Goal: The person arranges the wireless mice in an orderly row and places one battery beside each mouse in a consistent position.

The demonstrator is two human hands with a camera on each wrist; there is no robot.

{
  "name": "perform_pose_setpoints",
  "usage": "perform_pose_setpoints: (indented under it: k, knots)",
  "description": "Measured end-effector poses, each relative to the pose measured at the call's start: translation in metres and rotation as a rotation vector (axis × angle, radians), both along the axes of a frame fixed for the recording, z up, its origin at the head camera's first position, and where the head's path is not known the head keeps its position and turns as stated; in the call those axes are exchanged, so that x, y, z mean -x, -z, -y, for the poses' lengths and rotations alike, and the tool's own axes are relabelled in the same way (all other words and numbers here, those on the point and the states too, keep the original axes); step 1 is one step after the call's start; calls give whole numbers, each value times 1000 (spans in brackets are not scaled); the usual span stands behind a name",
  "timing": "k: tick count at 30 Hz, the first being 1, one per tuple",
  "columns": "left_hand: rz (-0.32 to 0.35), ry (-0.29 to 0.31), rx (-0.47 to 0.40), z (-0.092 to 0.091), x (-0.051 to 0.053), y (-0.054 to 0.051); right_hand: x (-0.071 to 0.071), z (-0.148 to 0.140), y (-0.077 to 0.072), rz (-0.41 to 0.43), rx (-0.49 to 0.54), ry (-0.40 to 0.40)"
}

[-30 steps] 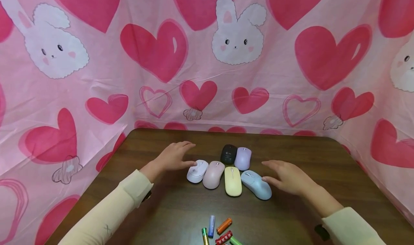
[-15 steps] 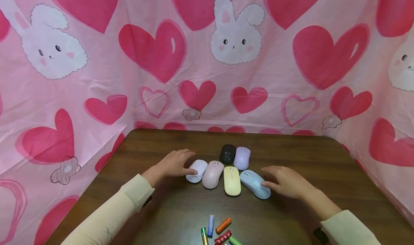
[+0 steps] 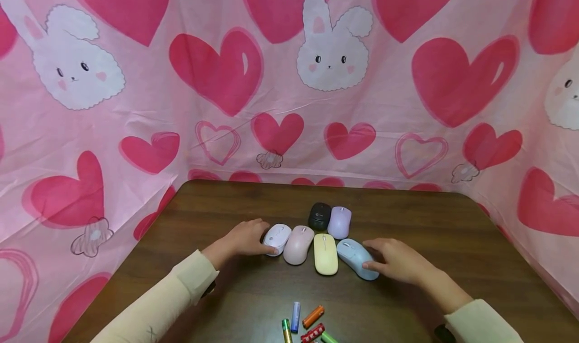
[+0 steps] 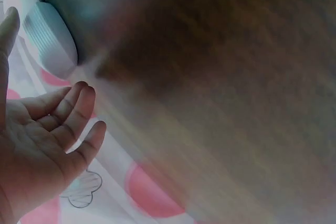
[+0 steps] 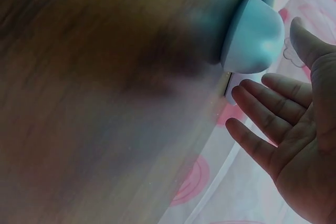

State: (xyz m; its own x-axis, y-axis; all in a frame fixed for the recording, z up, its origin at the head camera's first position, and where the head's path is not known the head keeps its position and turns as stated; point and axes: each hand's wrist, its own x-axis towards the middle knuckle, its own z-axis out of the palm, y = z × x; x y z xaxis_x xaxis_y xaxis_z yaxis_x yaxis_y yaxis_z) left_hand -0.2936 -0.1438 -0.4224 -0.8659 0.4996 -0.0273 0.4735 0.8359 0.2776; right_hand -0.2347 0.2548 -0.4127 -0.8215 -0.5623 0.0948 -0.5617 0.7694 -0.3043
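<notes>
In the head view my left hand (image 3: 246, 237) is at the left side of a white computer mouse (image 3: 277, 236), thumb near its front edge. The left wrist view shows that hand's relaxed fingers (image 4: 79, 114) and a ribbed side of the white mouse (image 4: 50, 40). My right hand (image 3: 398, 260) is at the right of a light blue mouse (image 3: 359, 257), its thumb close to the mouse's rear end. In the right wrist view, loosely spread fingers (image 5: 262, 108) lie beside the blue mouse (image 5: 257, 38). Whether either hand touches its mouse, I cannot tell.
Between those two mice lie a pink mouse (image 3: 298, 245) and a yellow mouse (image 3: 325, 254). Behind them are a black mouse (image 3: 319, 216) and a purple mouse (image 3: 340, 222). Several batteries, including an orange battery (image 3: 313, 317), lie at the table's (image 3: 226, 297) near side.
Both hands have come down and nearer to the outer mice, the left to the white one, the right to the blue one. The mice and batteries look unmoved.
</notes>
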Motion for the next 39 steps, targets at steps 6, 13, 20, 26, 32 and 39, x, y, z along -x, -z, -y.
perform_pose_setpoints:
  k: [6,13,20,26,32,39]
  knots:
    - [4,-40,-17,-3,-4,3,0,-1,6,6,14,-6]
    - [20,-84,-49,-8,-6,6,0,-2,11,26,27,9]
    - [42,-109,-51,-10,-8,8,0,-2,13,57,54,16]
    - [67,-131,-49,-14,-9,7,1,-2,13,81,64,28]
    - [61,-170,-47,-18,-10,8,3,-2,13,79,71,27]
    - [56,-213,-69,-20,-10,10,4,-2,12,90,74,19]
